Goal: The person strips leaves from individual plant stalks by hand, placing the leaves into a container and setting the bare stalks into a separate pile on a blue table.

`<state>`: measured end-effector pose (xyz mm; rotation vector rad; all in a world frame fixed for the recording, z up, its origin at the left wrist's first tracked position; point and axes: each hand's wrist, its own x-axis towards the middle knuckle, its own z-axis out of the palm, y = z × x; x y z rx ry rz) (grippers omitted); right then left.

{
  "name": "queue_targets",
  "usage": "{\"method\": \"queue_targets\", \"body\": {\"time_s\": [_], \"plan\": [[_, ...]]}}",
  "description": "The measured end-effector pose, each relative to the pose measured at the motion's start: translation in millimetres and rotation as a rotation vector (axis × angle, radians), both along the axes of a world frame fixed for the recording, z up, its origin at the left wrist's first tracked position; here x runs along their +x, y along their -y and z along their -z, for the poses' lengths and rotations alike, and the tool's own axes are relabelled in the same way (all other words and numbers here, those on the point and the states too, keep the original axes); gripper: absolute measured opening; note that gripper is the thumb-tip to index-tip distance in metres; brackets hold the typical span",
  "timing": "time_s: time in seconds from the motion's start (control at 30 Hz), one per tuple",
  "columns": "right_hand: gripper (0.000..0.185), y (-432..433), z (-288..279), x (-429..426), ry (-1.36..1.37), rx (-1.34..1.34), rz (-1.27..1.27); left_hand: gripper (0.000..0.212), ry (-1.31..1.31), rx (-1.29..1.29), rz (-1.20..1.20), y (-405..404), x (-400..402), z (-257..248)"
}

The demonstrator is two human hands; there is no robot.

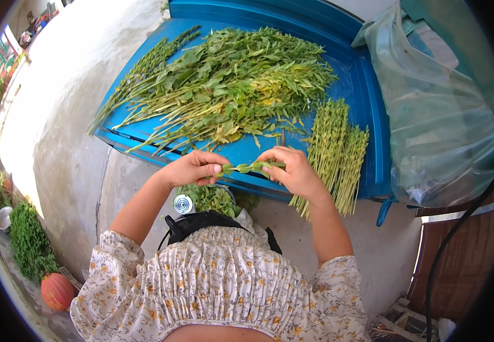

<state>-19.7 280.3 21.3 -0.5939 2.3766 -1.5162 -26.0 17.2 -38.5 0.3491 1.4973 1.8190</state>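
Between my two hands a short green stem with pods (243,168) is stretched level, just over the front edge of a blue metal cart bed (247,147). My left hand (195,168) pinches one end between thumb and fingers. The other end is in the grip of my right hand (289,167). Beyond them lies a large heap of leafy green stalks (229,81), some leaves yellowed, with cut stems pointing left and towards me. To the right sit bundles of stripped stalks with pods (334,149), their stems overhanging the front edge.
Below my hands, a container of plucked leaves (212,200) stands partly hidden by my body. A clear plastic sheet (435,115) hangs at the right, near a black cable (448,248). On the left are a bushy plant (31,235) and a red lantern-like ball (57,291).
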Motion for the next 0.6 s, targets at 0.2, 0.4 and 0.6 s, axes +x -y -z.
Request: {"method": "queue_targets", "body": {"time_s": [0.2, 0.4, 0.6], "plan": [[0.011, -2, 6, -4, -0.140, 0.189, -0.164, 0.021, 0.084, 0.098, -0.004, -1, 1, 5], [0.011, 2, 19, 3, -0.036, 0.007, 0.005, 0.022, 0.059, 0.013, 0.024, -1, 3, 1], [0.014, 20, 31, 18, -0.722, 0.102, 0.297, 0.022, 0.078, 0.008, -0.005, -10, 7, -1]]}}
